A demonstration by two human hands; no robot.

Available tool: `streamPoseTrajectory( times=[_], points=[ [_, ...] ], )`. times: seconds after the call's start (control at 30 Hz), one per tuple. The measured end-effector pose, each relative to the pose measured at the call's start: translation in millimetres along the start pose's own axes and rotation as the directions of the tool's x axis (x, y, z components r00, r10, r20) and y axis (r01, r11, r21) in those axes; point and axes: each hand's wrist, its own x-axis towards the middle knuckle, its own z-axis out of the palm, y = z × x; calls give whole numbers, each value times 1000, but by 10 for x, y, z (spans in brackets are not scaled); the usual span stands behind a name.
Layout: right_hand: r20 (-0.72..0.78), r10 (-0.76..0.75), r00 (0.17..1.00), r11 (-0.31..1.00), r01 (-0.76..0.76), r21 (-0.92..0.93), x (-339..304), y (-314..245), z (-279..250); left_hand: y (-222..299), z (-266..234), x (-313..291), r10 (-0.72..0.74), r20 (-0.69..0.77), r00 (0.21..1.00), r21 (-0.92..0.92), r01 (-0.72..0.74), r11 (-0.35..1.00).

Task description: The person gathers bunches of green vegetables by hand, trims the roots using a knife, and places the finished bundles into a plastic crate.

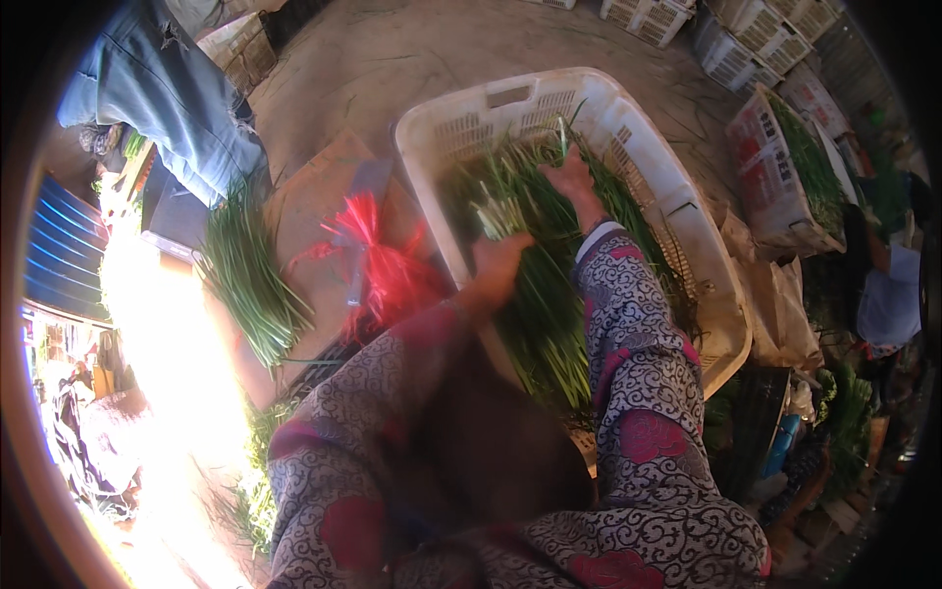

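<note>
Long green chives (pixel 549 339) fill a large white plastic crate (pixel 726 285) in front of me. Inside its left part, my left hand (pixel 498 265) is wrapped round a bunch of chives, whose pale cut ends (pixel 498 218) stick up past my fingers. Farther back and to the right, my right hand (pixel 572 182) is down among the leaves, closed about some chives with a few pale stalks showing beyond it. Leaves partly cover the fingers of that hand. Both forearms wear patterned sleeves.
Left of the crate, red plastic ties (pixel 378 265) and a bundle of chives (pixel 245 280) lie on a brown board (pixel 329 177). A person in torn jeans (pixel 167 98) is at upper left. Another crate of chives (pixel 785 177) stands right; stacked crates (pixel 736 49) are behind.
</note>
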Motion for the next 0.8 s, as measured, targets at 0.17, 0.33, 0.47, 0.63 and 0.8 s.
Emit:
streamPoseTrajectory(
  times=[0.17, 0.33, 0.47, 0.63, 0.8],
  points=[
    [-213, -91, 973, 944, 152, 292, 624, 583, 19, -223, 128, 161, 180, 99, 979, 64, -187, 980],
    [-592, -360, 721, 842, 525, 128, -88, -632, -1096, -258, -18, 267, -137, -93, 986, -122, 125, 985],
    [-485, -303, 820, 801, 495, 336, -68, -678, -1235, -368, -25, 397, -134, 30, 991, -187, 137, 973],
    [-190, 126, 974, 611, 75, 788, 219, -46, -841, -223, 106, 186, -91, -52, 995, -76, 87, 993],
    [-682, 69, 728, 554, 540, 633, 297, -327, -1355, -493, 91, 433, -88, -85, 993, -77, 82, 994]
  ],
)
